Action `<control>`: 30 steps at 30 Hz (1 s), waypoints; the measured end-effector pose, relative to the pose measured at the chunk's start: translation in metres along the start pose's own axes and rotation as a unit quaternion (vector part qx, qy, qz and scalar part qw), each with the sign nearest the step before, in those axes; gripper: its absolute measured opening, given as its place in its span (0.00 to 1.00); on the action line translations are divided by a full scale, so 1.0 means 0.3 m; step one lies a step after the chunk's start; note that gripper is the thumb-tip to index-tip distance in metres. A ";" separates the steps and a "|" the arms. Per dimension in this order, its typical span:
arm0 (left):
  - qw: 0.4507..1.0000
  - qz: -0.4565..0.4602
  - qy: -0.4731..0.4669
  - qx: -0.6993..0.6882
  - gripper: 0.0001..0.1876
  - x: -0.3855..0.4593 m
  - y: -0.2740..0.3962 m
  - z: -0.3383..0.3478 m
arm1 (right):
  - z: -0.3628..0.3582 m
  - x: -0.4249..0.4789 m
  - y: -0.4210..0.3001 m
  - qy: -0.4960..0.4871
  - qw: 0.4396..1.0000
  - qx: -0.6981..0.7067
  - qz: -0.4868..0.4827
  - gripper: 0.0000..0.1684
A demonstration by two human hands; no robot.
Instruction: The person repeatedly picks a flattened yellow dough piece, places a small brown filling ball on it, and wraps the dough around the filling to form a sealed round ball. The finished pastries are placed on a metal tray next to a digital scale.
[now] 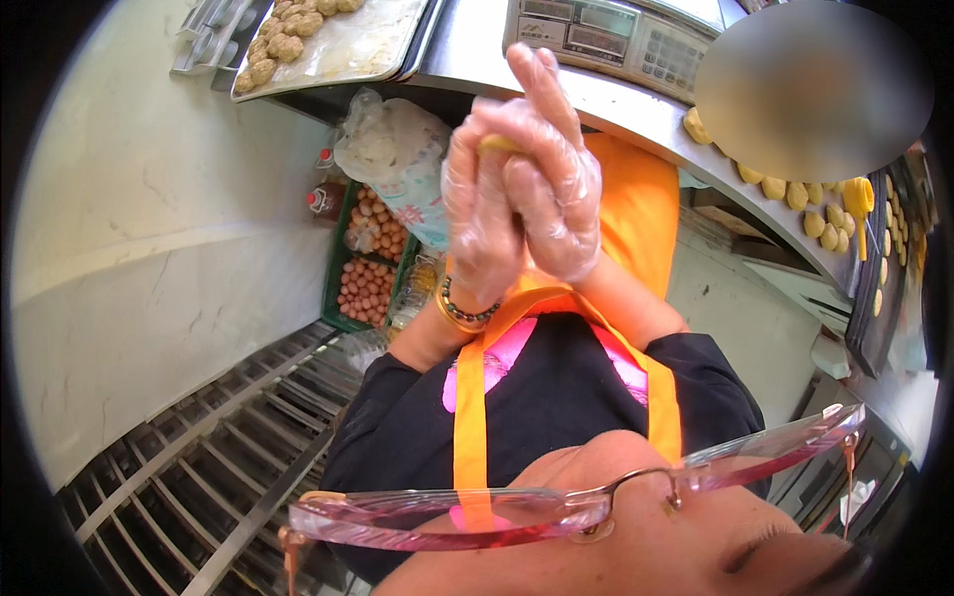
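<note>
Both hands wear clear plastic gloves and meet in front of the orange apron (633, 216). Between them is a piece of yellowish dough (498, 143), mostly covered by fingers and palms. My left hand (481, 201), with a beaded bracelet and a gold-coloured bangle at its wrist, cups the dough from the picture's left. From the right, my right hand (555, 179) presses over it, its fingers partly raised. Beyond the hands, a digital scale (604, 37) stands on the metal counter. Brownish balls of filling or dough (285, 46) lie piled on a lined tray (358, 63) at the upper left.
Yellowish dough pieces (796, 195) line the counter's right part, near a yellow-handled tool (859, 205). Dark trays (879, 313) with small rounds stand at far right. Below the counter are a plastic bag (395, 145), egg crates (328, 298) and bottles (326, 200). A metal rack (223, 462) stands lower left.
</note>
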State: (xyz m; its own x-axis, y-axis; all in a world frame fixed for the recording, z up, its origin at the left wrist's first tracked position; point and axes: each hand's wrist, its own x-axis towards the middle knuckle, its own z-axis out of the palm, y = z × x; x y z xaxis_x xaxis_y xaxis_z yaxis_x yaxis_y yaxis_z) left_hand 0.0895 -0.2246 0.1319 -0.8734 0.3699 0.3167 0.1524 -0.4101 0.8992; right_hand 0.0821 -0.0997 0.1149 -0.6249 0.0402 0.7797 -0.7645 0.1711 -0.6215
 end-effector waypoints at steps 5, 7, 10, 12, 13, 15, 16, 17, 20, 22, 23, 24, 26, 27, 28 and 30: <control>0.986 0.042 0.090 -0.133 0.27 0.050 -0.044 0.064 | 0.040 -0.054 0.015 0.072 0.968 0.196 0.142 0.48; 0.999 0.006 0.033 -0.027 0.29 0.019 -0.057 0.029 | 0.054 -0.076 0.018 0.113 0.972 0.163 0.129 0.41; 0.974 0.127 0.008 0.185 0.25 0.015 -0.029 -0.011 | 0.039 -0.051 -0.001 0.104 0.987 0.076 0.091 0.34; 0.969 0.141 0.005 0.200 0.18 0.016 -0.050 -0.002 | 0.036 -0.044 -0.028 0.089 0.993 0.039 0.072 0.29; 0.968 0.119 0.007 0.223 0.18 0.008 -0.059 -0.012 | 0.034 -0.042 -0.025 0.074 0.994 0.040 0.071 0.28; 0.970 0.079 0.000 0.229 0.21 0.004 -0.062 -0.019 | 0.016 -0.031 0.004 0.033 0.998 0.035 0.048 0.29; 0.975 0.061 -0.009 0.212 0.23 0.008 -0.056 -0.014 | 0.011 -0.029 0.013 0.029 0.997 0.050 0.043 0.31; 0.988 0.064 0.023 0.142 0.23 0.013 -0.055 -0.006 | 0.009 -0.030 0.019 0.026 0.997 0.065 0.041 0.33; 0.989 0.071 0.109 -0.071 0.28 0.032 -0.055 0.051 | 0.056 -0.073 0.027 0.087 0.975 0.184 0.083 0.51; 0.996 0.055 0.069 -0.015 0.29 0.020 -0.031 0.053 | 0.066 -0.097 0.027 0.101 0.982 0.130 0.088 0.44; 0.996 0.078 0.029 0.023 0.29 0.020 -0.050 0.039 | 0.085 -0.094 0.029 0.148 0.972 0.163 0.079 0.39; 0.997 0.065 0.020 0.044 0.29 0.010 -0.049 0.025 | 0.073 -0.090 0.027 0.127 0.981 0.129 0.066 0.34; 0.996 0.040 0.001 0.085 0.29 -0.007 -0.040 0.001 | 0.042 -0.062 0.012 0.101 0.990 0.082 0.058 0.25; 0.989 0.051 -0.009 0.135 0.27 -0.006 -0.038 -0.003 | 0.035 -0.047 0.001 0.096 0.991 0.070 0.061 0.22; 0.981 0.062 -0.020 0.185 0.25 -0.005 -0.035 -0.005 | 0.046 -0.040 -0.036 0.108 0.987 0.080 0.082 0.20; 0.980 0.075 -0.009 0.182 0.21 -0.008 -0.061 -0.002 | 0.049 -0.039 -0.015 0.109 0.991 0.067 0.049 0.17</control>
State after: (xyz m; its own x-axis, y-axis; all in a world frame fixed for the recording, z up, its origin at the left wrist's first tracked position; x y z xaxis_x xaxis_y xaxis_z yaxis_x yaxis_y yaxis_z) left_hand 0.0885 -0.2185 0.1144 -0.8212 0.3439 0.4554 0.4360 -0.1366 0.8895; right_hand 0.0904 -0.1155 0.1076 -0.6588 0.2638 0.7045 -0.7257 0.0237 -0.6876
